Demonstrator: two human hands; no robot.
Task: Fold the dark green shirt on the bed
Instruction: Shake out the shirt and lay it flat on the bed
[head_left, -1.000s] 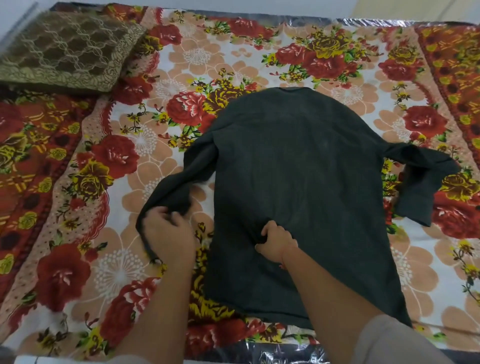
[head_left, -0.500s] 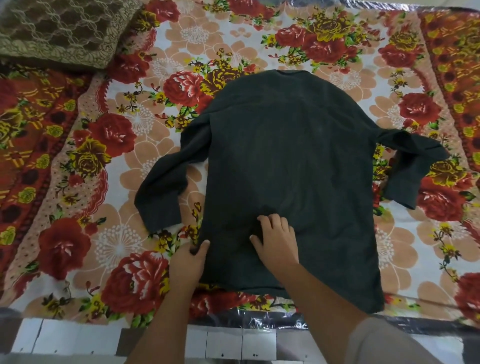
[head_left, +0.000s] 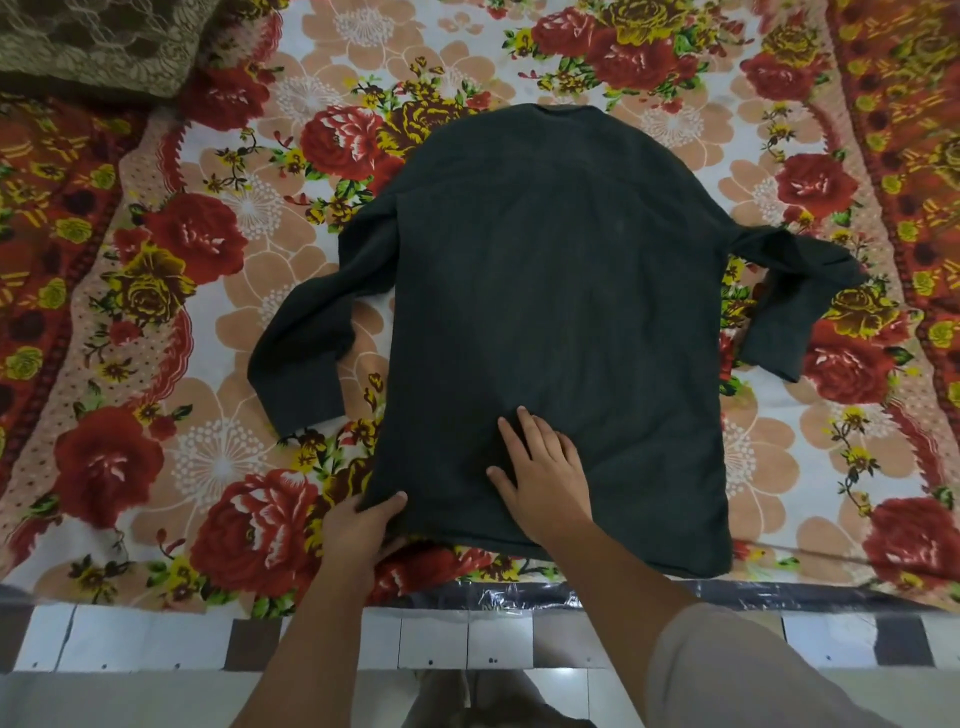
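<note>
The dark green shirt (head_left: 550, 291) lies back-up and flat on the floral bed sheet (head_left: 218, 457), collar at the far end. Its left sleeve (head_left: 301, 353) bends down alongside the body with the cuff near the hem. The right sleeve (head_left: 795, 291) is crumpled and folded over itself at the right. My left hand (head_left: 363, 535) grips the shirt's near-left hem corner, thumb on top. My right hand (head_left: 545, 467) rests flat on the lower middle of the shirt with its fingers spread.
A brown lace-patterned pillow (head_left: 93, 41) sits at the far left corner. The bed's near edge, covered in plastic film (head_left: 519, 597), runs just below the hem. Tiled floor (head_left: 130, 691) lies beneath me.
My left hand let go of the left sleeve cuff and moved right to the hem corner. My right hand opened flat on the shirt. The view shifted toward the bed's near edge.
</note>
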